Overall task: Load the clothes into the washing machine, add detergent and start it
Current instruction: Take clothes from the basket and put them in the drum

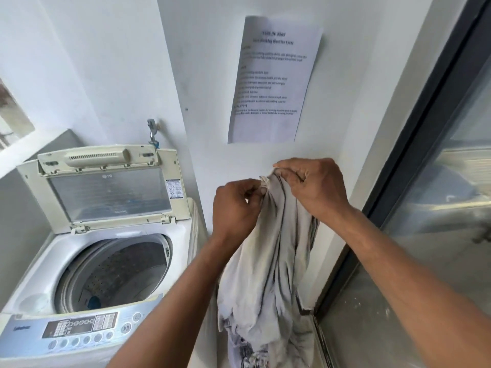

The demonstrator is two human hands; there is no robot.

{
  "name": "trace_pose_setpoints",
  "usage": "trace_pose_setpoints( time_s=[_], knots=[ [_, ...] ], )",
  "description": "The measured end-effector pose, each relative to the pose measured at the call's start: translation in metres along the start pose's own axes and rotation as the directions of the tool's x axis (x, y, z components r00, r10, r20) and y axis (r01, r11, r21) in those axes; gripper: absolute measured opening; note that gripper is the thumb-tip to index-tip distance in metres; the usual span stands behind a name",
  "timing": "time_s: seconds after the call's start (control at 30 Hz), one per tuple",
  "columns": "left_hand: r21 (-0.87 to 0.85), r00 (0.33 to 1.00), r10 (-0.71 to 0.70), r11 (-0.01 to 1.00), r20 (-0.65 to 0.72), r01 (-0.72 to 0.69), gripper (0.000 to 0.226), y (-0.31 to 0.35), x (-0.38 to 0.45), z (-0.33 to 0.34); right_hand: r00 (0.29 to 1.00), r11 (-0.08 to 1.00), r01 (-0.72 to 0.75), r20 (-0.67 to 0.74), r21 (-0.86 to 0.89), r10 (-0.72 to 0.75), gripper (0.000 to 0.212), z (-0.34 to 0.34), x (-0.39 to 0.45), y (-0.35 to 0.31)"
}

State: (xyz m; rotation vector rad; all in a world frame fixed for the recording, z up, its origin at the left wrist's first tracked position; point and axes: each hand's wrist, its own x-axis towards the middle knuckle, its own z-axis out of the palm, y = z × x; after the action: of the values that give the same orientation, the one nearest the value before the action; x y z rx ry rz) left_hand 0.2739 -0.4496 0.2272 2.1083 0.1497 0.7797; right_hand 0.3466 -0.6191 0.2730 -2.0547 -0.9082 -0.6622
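Holding a pale garment [268,261] beside the open washing machine [87,251], drum [119,272] nearly bare.

You hold a garment [268,251] that is off-white, with thin dark lines running down its folds and a grey and black mottled print near its bottom edge. The washing machine [87,251] beside you is white, its raised lid [111,192] is a yellowed cream with a grey see-through pane. The control panel [71,330] is pale blue with a dark display strip and silver round buttons. Something blue [94,301] lies deep in the grey, dotted drum. The paper sheet [273,81] on the white wall carries black print
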Motion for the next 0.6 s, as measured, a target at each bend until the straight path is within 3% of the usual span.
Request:
trace_pose_setpoints(
  time_s=[0.1,0.2,0.33,0.5,0.6],
  knots=[
    [-0.050,0.997,0.067,0.996,-0.042,-0.069,0.023,0.034,0.022,-0.016,0.998,0.999,-0.041,-0.045,0.032,0.042,0.009,-0.025,0.033,-0.027],
    [-0.086,0.992,0.098,0.991,-0.083,-0.105,0.020,0.067,0.045,-0.027,0.996,0.986,-0.083,-0.031,0.146,0.088,0.032,-0.042,0.063,-0.046],
    [-0.136,0.977,0.190,0.970,-0.100,-0.202,0.019,0.116,0.073,-0.052,0.997,0.960,-0.063,0.069,0.274,0.046,0.037,-0.074,0.094,-0.078],
    [-0.355,0.977,0.129,0.917,-0.170,-0.183,0.023,0.153,0.106,-0.075,0.990,0.961,0.028,0.123,0.275,-0.063,0.051,-0.117,0.121,-0.097],
    [-0.456,0.972,0.127,0.866,-0.198,-0.206,0.013,0.168,0.113,-0.080,0.998,0.968,0.056,-0.005,0.245,-0.056,0.073,-0.118,0.121,-0.095]
  ],
)
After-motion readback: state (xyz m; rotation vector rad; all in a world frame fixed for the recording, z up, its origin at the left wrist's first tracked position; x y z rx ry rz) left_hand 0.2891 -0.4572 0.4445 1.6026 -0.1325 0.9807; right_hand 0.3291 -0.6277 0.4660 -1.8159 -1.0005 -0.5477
